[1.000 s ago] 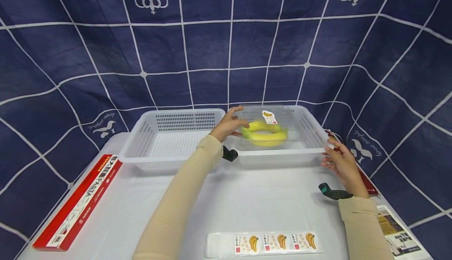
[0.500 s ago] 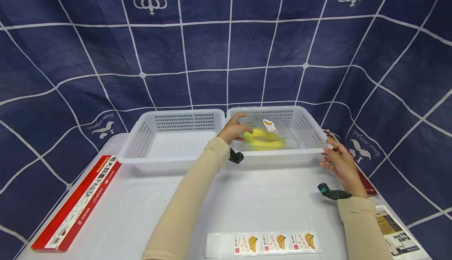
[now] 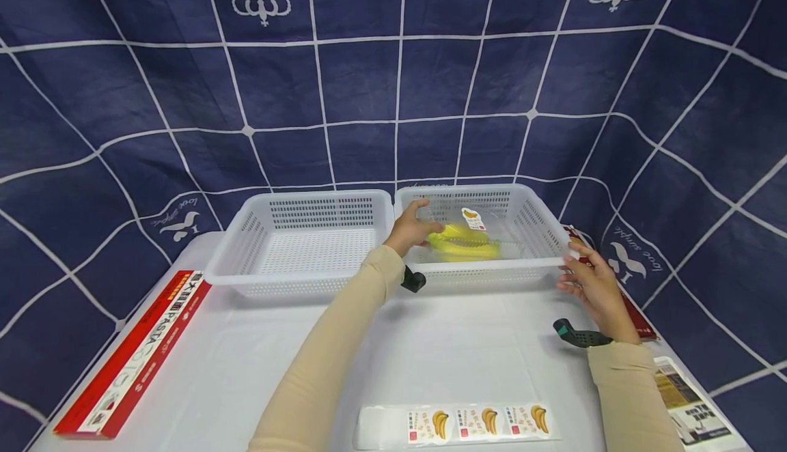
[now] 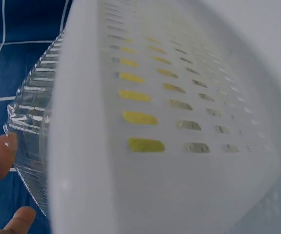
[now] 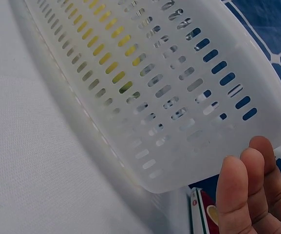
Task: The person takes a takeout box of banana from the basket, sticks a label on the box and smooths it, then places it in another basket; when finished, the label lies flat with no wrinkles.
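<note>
My left hand (image 3: 410,230) touches the left end of a clear plastic box (image 3: 501,223), its fingers spread along that end. Inside the box lie yellow bananas (image 3: 470,250), and a white banana sticker (image 3: 473,219) is on the lid. The box sits in the right white basket (image 3: 479,264). In the left wrist view a fingertip (image 4: 11,144) meets the ridged box edge (image 4: 28,117) above the basket rim. My right hand (image 3: 596,291) holds the basket's front right corner, thumb over the rim and fingers (image 5: 233,185) outside the wall.
A second white basket (image 3: 307,278) stands directly to the left. A red pasta box (image 3: 132,360) lies at the left table edge. A strip of banana stickers (image 3: 458,427) lies at the front. Dark red packaging (image 3: 639,315) and a printed package (image 3: 695,404) lie at the right edge.
The clear box of bananas has come down into the right basket and then shifted slightly right, the left hand moving with it. My right hand has stayed on the basket corner.
</note>
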Demonstrator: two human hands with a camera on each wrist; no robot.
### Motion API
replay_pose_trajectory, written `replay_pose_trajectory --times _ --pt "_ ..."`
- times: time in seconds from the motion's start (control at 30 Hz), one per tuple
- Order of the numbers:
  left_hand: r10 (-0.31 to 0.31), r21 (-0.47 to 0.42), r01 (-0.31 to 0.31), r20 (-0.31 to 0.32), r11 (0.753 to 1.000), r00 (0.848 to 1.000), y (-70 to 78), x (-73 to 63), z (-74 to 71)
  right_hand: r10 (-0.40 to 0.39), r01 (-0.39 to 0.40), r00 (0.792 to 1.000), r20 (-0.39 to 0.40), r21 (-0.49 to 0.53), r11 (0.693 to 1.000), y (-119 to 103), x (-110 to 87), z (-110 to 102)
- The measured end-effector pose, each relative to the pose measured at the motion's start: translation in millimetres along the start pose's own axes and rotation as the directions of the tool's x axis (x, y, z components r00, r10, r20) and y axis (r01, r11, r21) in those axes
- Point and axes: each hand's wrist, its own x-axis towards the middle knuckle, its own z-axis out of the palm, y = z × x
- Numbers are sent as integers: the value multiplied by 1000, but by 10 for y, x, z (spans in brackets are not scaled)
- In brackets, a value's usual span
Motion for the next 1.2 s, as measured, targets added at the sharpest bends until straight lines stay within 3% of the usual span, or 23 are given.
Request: replay_pose_trajectory --times 0.13,0.3,0.53,0.77,1.2 --pt "5 71 -5 -10 997 1000 -9 -7 32 0 0 1000 9 9 1000 -9 0 0" --pt "-11 99 10 14 995 1000 -9 -20 65 -14 14 1000 21 19 1000 -17 -6 1" --pt "-38 25 36 92 999 995 11 -43 127 -28 27 999 24 37 999 -7 -3 0" --pt "-54 -31 56 75 998 996 -40 0 211 -35 33 999 34 51 998 10 -14 1" --pt "-84 -17 86 102 996 991 -58 -46 229 -26 26 999 20 19 999 26 -34 -11"
